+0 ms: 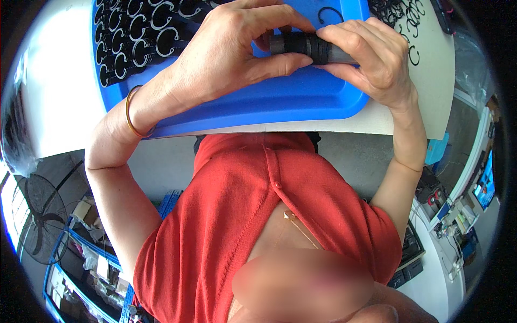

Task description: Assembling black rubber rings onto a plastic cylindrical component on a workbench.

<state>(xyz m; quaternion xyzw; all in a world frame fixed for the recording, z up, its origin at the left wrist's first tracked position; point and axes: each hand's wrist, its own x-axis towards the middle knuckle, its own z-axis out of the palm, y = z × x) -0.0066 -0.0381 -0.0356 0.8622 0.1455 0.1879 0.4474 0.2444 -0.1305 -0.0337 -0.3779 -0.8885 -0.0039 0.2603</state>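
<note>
A black cylinder (301, 46) with a ridged collar is held level above the blue tray (258, 110). My left hand (231, 48) closes thumb and fingers round its left end. My right hand (371, 56) is wrapped round a grey tube-like part (339, 55) at the right end, its thumb and fingertips against the ridged collar. Beyond the cylinder a single open black ring (329, 15) lies in the tray. Black parts with pale C-shaped ends (141, 51) stand in rows at the tray's left, beside my left forearm.
A heap of loose black open rings (396, 13) lies on the white table (431, 81), right of the tray. The table's near edge runs close to my body. At lower left stand a fan (40, 218) and blue shelving (91, 247); a screen (483, 180) is far right.
</note>
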